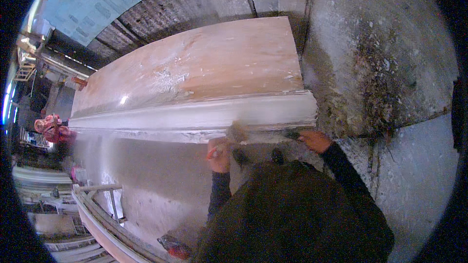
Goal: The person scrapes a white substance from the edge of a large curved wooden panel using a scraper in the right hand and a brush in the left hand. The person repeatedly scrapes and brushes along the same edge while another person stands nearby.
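Observation:
A long white moulding with ridged lines lies along the near side of a worn, pinkish-tan bench top. At its near edge my left hand is closed beside a tan, fuzzy clump; blur hides whether it is a brush or loose fibre. Near the moulding's right end, my right hand is closed round a small dark tool, which points left along the near edge. Its exact kind is too small to tell.
Another person in red patterned clothing stands at the bench's far left end. A metal frame curves along the lower left. Corrugated sheets line the back. Dried white splatter and dark debris mark the floor at right.

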